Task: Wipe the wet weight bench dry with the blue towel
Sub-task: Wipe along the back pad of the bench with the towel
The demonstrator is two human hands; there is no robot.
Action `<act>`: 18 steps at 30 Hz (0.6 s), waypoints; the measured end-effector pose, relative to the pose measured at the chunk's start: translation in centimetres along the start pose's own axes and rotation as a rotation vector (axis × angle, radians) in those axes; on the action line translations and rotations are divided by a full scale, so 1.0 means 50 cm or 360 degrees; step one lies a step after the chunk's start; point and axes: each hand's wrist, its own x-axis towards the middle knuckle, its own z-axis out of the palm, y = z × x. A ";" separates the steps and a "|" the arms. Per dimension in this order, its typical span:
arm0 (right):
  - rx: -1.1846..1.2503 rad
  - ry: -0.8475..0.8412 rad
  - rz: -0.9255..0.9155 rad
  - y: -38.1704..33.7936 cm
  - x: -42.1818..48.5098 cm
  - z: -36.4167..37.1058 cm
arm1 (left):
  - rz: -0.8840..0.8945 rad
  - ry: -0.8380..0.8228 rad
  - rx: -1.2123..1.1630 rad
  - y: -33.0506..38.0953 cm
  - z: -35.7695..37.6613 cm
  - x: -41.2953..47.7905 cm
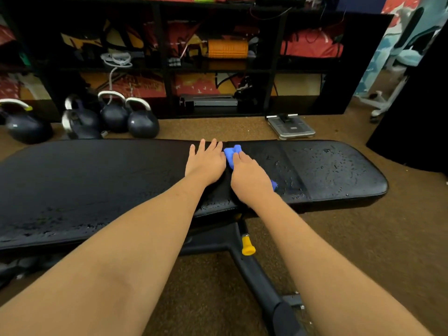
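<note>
Pressing the blue towel [231,152] down onto the weight bench [97,180] near the middle of the frame with the right hand [249,178], fingers stretched over the cloth rather than curled round it. Leaving bits of blue peeking out ahead of the fingertips and again beside the wrist, toward the right. Resting the left hand [206,163] on the pad just left of the towel, released, palm down, fingers straight and slightly spread, reaching the far edge.

Stretching across the whole frame from left to right in black padding. Beading thickly with water drops [327,166] over the right end, and glistening along the near edge at lower left. Showing a yellow knob [247,246] on the dark frame below the pad at centre.

Sitting on the brown carpet [363,238] behind the bench at upper left, as a cluster of kettlebells [141,122]. Lying just beyond the far edge, right of centre, as a grey scale [291,128]. Standing along the top as a black shelf [164,69], holding an orange foam roller [228,48].
</note>
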 end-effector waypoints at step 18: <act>0.0063 -0.0155 0.0117 0.027 0.192 0.035 | -0.0004 0.0073 -0.0031 0.001 0.003 -0.002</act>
